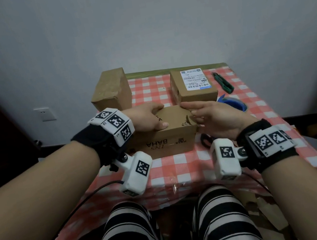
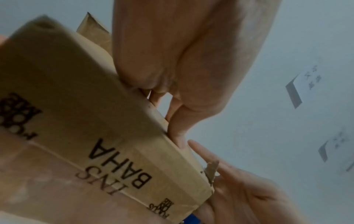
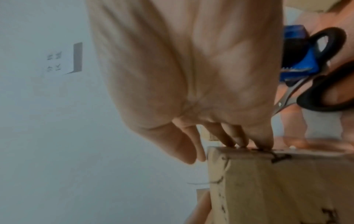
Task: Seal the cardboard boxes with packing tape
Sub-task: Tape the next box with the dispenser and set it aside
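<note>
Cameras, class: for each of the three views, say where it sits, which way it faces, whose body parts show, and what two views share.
Head: worn high, looks down at the checked table; both forearms, left hand, right hand and striped legs show.
Left wrist: under the left hand, looks up along it past the printed box toward the wall; right hand's fingers show.
Right wrist: under the right hand, looks along it; scissors beside.
Shared: the printed box appears in all views.

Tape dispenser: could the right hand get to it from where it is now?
Probably yes. The blue tape dispenser lies on the tablecloth just beyond the right hand, whose fingers rest on the printed box. Nothing stands between them; the scissors lie beside it, under the hand.
</note>
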